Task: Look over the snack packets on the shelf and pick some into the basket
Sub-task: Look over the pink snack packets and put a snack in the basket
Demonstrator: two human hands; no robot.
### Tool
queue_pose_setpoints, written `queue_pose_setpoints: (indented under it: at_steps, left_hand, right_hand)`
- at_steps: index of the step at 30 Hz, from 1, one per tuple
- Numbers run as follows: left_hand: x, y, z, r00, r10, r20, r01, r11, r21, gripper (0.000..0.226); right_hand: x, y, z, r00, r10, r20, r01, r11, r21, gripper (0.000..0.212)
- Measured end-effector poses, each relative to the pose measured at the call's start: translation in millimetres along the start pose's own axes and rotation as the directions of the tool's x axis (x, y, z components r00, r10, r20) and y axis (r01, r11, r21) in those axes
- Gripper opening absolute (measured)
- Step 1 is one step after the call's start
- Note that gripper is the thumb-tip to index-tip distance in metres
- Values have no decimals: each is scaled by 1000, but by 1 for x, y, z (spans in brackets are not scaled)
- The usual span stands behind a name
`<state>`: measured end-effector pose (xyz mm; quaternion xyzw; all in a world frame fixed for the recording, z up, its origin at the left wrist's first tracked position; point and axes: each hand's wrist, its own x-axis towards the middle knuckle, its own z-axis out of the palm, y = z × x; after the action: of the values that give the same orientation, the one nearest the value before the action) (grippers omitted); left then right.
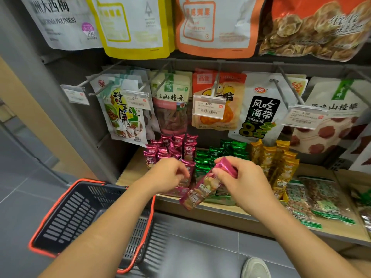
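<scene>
fingers of the left hand (170, 174) curl half hidden among upright magenta packets (170, 146) on the wooden shelf (128, 173), perhaps pinching one. the long magenta foil snack packet (201, 190) slants from upper right to lower left over the shelf edge, its upper end pinched by thumb and curled fingers of the right hand (243, 179).

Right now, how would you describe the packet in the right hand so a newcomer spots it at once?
Find the wooden bottom shelf with pink, green and yellow packet rows. In front of the green row, the right hand grips a long pink packet by its top. It alone hangs tilted over the shelf edge.
</scene>
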<state>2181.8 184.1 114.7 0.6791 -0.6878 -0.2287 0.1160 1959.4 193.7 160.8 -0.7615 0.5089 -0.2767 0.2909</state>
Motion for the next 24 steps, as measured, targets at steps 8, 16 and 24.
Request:
queue_pose_setpoints:
  at_steps: [8, 16, 24]
  left_hand:
    - [37, -7, 22, 988, 139, -64, -107, 925, 365, 67]
    - [54, -25, 26, 987, 150, -55, -117, 913, 391, 35]
    - [54, -28, 28, 913, 264, -312, -201, 955, 219, 32]
  right_hand:
    - [6, 0, -1, 984, 150, 95, -168, 961, 221, 12]
    - [16, 5, -20, 964, 57, 260, -81, 993, 84, 28]
    - [16, 3, 4, 998, -36, 59, 29, 993, 111, 25]
